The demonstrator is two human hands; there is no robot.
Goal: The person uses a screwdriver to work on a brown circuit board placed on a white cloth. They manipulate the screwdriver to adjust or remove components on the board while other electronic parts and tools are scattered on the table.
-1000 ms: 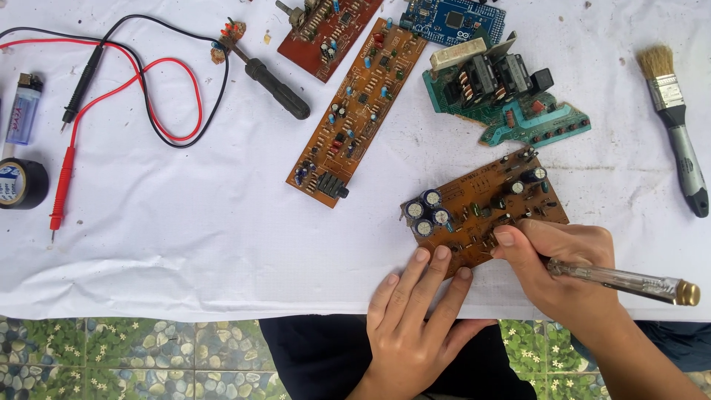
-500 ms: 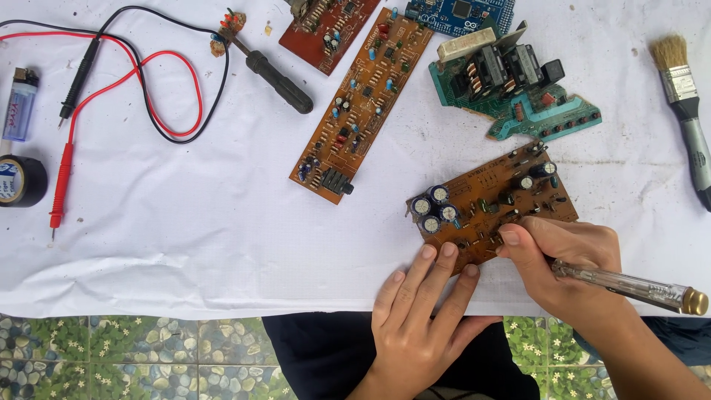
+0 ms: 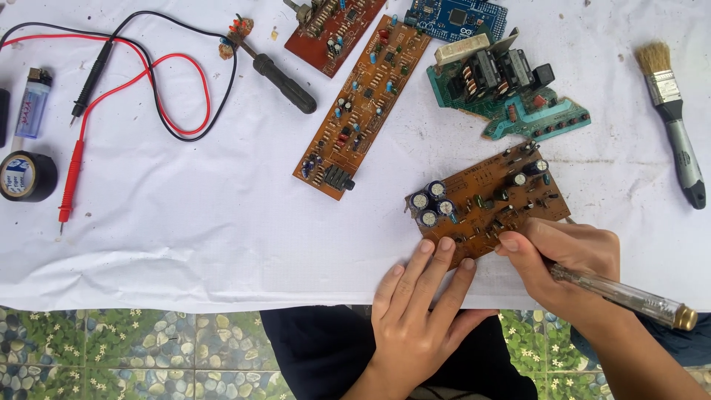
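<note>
tape roll [image 3: 27, 176], red/black probes [image 3: 78, 148] at worktop [image 3: 185, 244] left edge | left hand [image 3: 418, 311] flat, open, fingertips pinning brown circuit board [image 3: 489, 204] at front edge, unchanged since a second ago | right hand [image 3: 566, 259] closed round clear-handled screwdriver [image 3: 622, 296], tip on board | brush [image 3: 670, 118] right edge

Left hand [image 3: 418, 315]: flat on the tabletop [image 3: 185, 244] — fingers [image 3: 437, 259] touching the brown circuit board [image 3: 489, 204].
Right hand [image 3: 566, 263]: gripping a clear-handled screwdriver [image 3: 629, 300], tip on that board.
Nearby: long brown board [image 3: 363, 107], green board [image 3: 503, 92], paintbrush [image 3: 670, 111] — well apart.
</note>
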